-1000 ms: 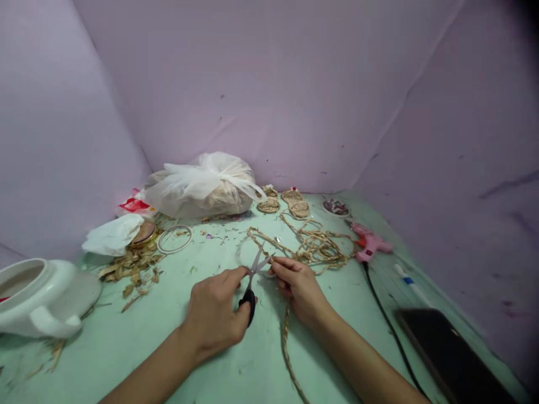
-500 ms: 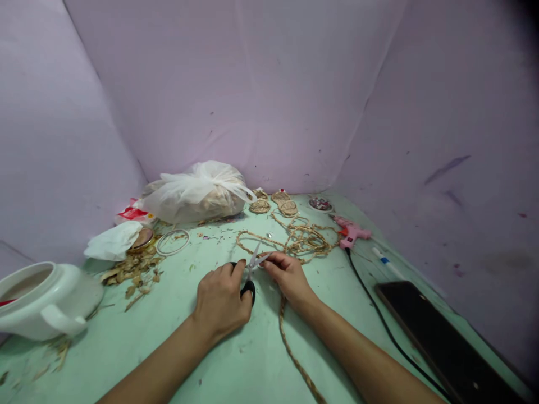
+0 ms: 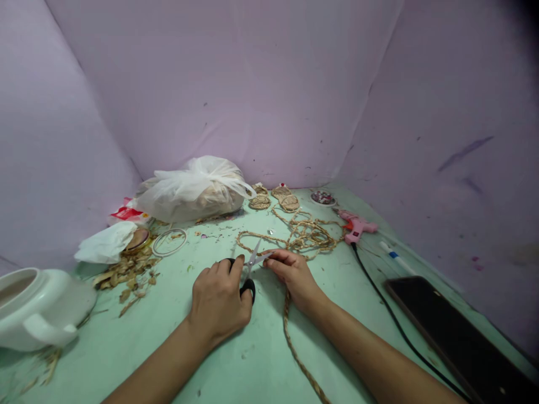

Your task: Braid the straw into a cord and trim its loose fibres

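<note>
My left hand (image 3: 219, 300) grips black-handled scissors (image 3: 251, 268) low over the green table, with the blades parted and pointing away from me. My right hand (image 3: 292, 275) pinches a braided jute rope (image 3: 295, 345) right beside the blade tips. The rope runs back under my right forearm toward me and forward into a loose tangle of rope (image 3: 309, 235).
A tied white plastic bag (image 3: 191, 188) lies at the back, with small woven pieces (image 3: 286, 199) beside it. A pink glue gun (image 3: 356, 227) with a black cord, a phone (image 3: 457, 334), a white pot (image 3: 33, 306), dry scraps (image 3: 124, 272) and a ring (image 3: 168, 241) surround the hands.
The camera view swung slightly, so everything shifted in frame. My hands stayed together at the rope, with the scissors still held at it, blades parted.
</note>
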The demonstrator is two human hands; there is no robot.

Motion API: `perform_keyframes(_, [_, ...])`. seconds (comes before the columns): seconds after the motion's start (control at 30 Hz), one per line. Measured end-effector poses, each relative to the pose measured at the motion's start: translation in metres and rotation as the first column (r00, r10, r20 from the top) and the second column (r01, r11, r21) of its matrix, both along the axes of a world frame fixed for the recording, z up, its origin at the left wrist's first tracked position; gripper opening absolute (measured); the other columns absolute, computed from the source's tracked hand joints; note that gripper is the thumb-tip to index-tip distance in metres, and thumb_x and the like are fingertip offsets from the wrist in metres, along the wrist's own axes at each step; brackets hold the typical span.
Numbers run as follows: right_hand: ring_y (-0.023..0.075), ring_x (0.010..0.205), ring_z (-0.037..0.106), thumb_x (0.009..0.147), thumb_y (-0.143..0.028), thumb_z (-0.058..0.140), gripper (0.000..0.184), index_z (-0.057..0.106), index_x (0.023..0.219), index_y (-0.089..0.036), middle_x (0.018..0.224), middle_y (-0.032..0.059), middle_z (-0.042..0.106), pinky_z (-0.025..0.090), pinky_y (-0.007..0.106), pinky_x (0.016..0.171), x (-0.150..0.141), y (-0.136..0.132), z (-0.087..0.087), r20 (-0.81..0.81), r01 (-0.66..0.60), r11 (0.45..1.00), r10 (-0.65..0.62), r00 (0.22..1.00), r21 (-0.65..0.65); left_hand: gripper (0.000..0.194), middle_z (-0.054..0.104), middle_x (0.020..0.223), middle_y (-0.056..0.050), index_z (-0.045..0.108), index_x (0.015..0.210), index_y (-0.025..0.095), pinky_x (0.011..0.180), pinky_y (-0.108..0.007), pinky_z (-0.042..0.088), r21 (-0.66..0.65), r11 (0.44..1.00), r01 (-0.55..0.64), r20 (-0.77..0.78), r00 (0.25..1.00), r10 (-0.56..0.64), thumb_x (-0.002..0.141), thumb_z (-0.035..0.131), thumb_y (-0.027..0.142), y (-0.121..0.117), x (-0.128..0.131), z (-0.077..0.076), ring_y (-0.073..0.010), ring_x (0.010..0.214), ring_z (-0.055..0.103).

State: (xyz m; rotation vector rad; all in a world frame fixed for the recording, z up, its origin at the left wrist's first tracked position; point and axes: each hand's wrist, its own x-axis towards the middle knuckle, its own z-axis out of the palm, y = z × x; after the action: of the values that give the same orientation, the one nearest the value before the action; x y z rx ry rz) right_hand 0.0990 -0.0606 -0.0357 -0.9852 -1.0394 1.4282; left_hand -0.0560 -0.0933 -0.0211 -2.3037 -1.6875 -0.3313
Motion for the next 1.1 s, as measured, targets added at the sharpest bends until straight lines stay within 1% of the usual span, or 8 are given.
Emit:
perform_keyframes(0.13, [0.0127,0.061,0.051,0.058,-0.02,0.062,0.011,0.067,0.067,-0.017,0.063,0.0,0.063,0.036,0.025,0.061,0.0,-0.001,0.002,0.016,-0.021,0.999,0.02,1.0,0.039,0.043,0.058,0.083,-0.007,0.05,0.113,0.018,0.066,-0.035,0.039,-0.007,0.999,0.034,-0.021,0.999,-0.034,0.073,0.044,0.031,0.001,-0.001,0.001,-0.023,0.074,0.055])
perform_keyframes(0.23, [0.0132,0.062,0.051,0.058,-0.02,0.061,0.011,0.068,0.067,-0.017,0.062,-0.0001,0.062,0.036,0.025,0.062,0.001,0.0,0.002,0.039,-0.016,0.999,0.014,0.999,0.051,0.043,0.058,0.081,-0.006,0.051,0.112,0.018,0.065,-0.034,0.039,-0.012,0.998,0.068,-0.031,0.997,-0.068,0.072,0.044,0.03,0.002,-0.004,-0.001,-0.0225,0.072,0.054])
perform_keyframes(0.4, [0.0088,0.049,0.039,0.06,-0.023,0.061,0.012,0.068,0.067,-0.016,0.054,-0.0022,0.056,0.029,0.023,0.05,0.002,0.0,-0.001,0.1,0.026,0.999,-0.029,0.995,0.031,0.042,0.057,0.08,-0.006,0.05,0.113,0.02,0.065,-0.034,0.039,0.031,0.997,0.076,-0.056,0.996,-0.074,0.073,0.044,0.028,0.002,-0.007,-0.005,-0.022,0.07,0.054])
perform_keyframes(0.5, [0.0075,0.046,0.036,0.059,-0.025,0.063,0.014,0.067,0.068,-0.015,0.051,-0.0031,0.053,0.027,0.023,0.048,0.002,0.0,-0.003,0.092,0.025,0.999,-0.027,0.995,0.024,0.043,0.057,0.08,-0.006,0.051,0.114,0.019,0.066,-0.035,0.038,0.041,0.996,0.077,-0.068,0.995,-0.074,0.072,0.044,0.027,0.002,-0.007,-0.005,-0.0224,0.071,0.053])
perform_keyframes(0.77, [0.0093,0.052,0.046,0.052,-0.02,0.066,0.015,0.066,0.066,-0.015,0.058,-0.0002,0.061,0.032,0.023,0.052,-0.001,0.001,-0.003,0.029,0.066,0.998,-0.065,0.997,-0.024,0.047,0.057,0.086,-0.011,0.052,0.112,0.013,0.082,-0.042,0.034,0.027,0.992,0.127,-0.028,0.992,-0.126,0.069,0.048,0.029,-0.001,-0.004,0.005,-0.0248,0.081,0.051])
perform_keyframes(0.83, [0.0068,0.046,0.041,0.051,-0.021,0.067,0.015,0.066,0.065,-0.014,0.054,-0.0016,0.059,0.029,0.021,0.047,-0.001,0.002,-0.002,0.009,0.075,0.996,-0.075,0.997,-0.053,0.048,0.057,0.087,-0.011,0.051,0.113,0.012,0.082,-0.043,0.033,0.031,0.988,0.149,-0.003,0.989,-0.149,0.068,0.048,0.029,-0.001,-0.004,0.006,-0.0246,0.082,0.051])
perform_keyframes(0.93, [0.0027,0.037,0.029,0.052,-0.022,0.066,0.015,0.066,0.065,-0.013,0.047,-0.0039,0.053,0.018,0.02,0.039,0.001,0.004,-0.001,-0.014,0.062,0.99,-0.064,0.998,-0.125,0.047,0.057,0.086,-0.011,0.052,0.113,0.012,0.082,-0.043,0.033,0.056,0.984,0.169,0.013,0.985,-0.17,0.069,0.048,0.029,-0.001,-0.004,0.004,-0.0245,0.082,0.051])
perform_keyframes(1.1, [0.0005,0.034,0.022,0.05,-0.018,0.063,0.014,0.062,0.063,-0.012,0.046,-0.0036,0.051,0.007,0.019,0.036,0.006,0.006,0.004,-0.141,-0.068,0.968,0.034,0.989,-0.242,0.047,0.056,0.086,-0.011,0.053,0.112,0.012,0.084,-0.044,0.031,0.078,0.987,0.138,0.001,0.99,-0.139,0.069,0.048,0.029,0.001,-0.004,0.001,-0.025,0.082,0.05])
